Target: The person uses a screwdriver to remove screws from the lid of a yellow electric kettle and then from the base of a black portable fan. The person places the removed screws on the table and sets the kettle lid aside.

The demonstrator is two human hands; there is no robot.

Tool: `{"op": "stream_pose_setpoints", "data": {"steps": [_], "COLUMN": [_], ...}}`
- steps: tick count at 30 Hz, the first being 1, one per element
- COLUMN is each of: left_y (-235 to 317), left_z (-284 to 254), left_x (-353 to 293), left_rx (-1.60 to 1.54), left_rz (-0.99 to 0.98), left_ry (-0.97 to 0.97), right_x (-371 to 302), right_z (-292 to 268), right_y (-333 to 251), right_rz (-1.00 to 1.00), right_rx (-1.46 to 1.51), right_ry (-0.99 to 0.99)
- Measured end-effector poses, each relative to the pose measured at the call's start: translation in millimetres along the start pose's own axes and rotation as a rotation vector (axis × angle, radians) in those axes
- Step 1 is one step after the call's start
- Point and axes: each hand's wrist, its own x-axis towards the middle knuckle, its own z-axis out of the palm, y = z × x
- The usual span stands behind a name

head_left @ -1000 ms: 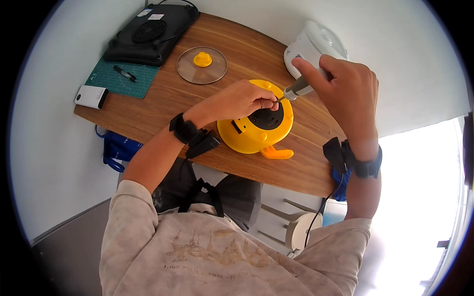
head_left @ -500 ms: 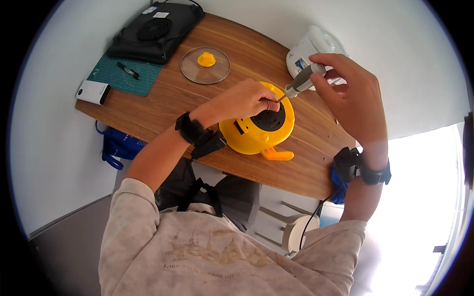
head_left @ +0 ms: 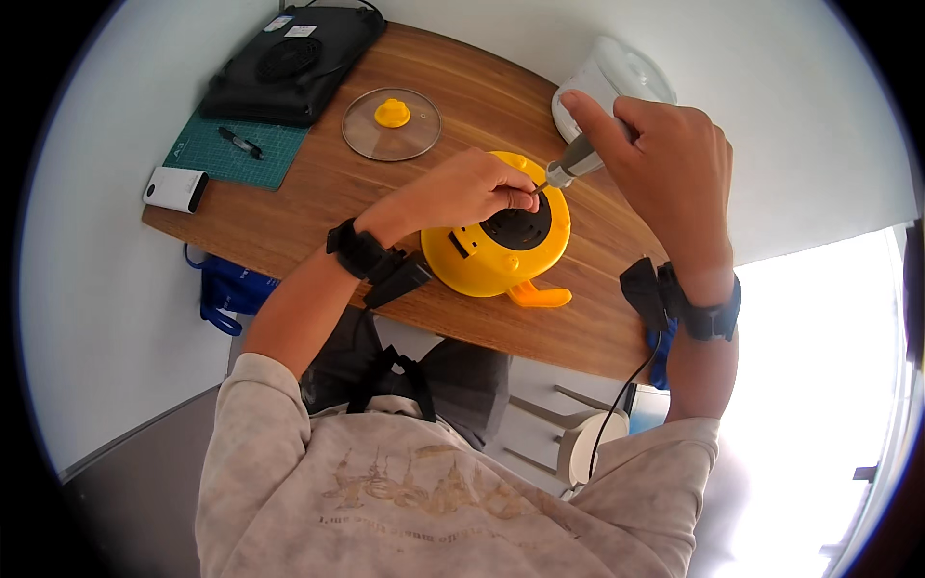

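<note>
A yellow pot-like appliance (head_left: 472,275) rests upside down on the table, its round black base plate (head_left: 517,229) facing up and an orange-yellow handle (head_left: 540,296) sticking out toward me. My right hand (head_left: 672,169) is wrapped round a grey-handled screwdriver (head_left: 576,162), the thumb stretched along its far side. The screwdriver slants down to the left, its tip by the base plate. My left hand (head_left: 472,191) lies over the pot, thumb and fingers pinched beside that tip. Whatever sits in the pinch is hidden by the fingers.
A glass lid with a yellow knob (head_left: 392,114) lies beyond my left hand. Farther left are a black device (head_left: 294,58), a green cutting mat (head_left: 207,149) with a black pen (head_left: 241,143), and a white power bank (head_left: 175,189). A white appliance (head_left: 617,72) stands at the far right.
My right hand has turned on the screwdriver, from a fingertip hold to a fuller grip with the thumb pointing away. The left hand stays pinched at the tip. The whole view has shifted slightly.
</note>
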Motion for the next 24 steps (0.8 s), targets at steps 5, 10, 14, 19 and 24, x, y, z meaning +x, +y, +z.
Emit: {"op": "stream_pose_setpoints", "data": {"steps": [5, 10, 14, 19, 24], "left_y": [-9.3, -13.1, -4.8, -5.7, -7.5], "left_z": [2.8, 4.6, 1.9, 1.4, 2.3], "left_x": [3.5, 1.8, 0.2, -1.9, 0.7], "left_rx": [-0.035, -0.060, -0.059, -0.051, -0.045], "left_rz": [0.031, 0.040, 0.052, 0.063, 0.069], "left_ry": [0.021, 0.047, 0.023, 0.020, 0.014], "right_x": [2.4, -6.2, -2.0, -0.9, 2.7], "right_z": [0.4, -12.9, -4.9, 2.2, 4.4], "right_y": [6.1, 17.7, 26.4, 7.1, -1.3], "right_rz": [-0.015, -0.083, -0.143, -0.041, 0.016], "right_rx": [0.242, 0.571, 0.569, 0.246, 0.049], "right_ry": [-0.059, -0.136, -0.114, -0.024, -0.005]}}
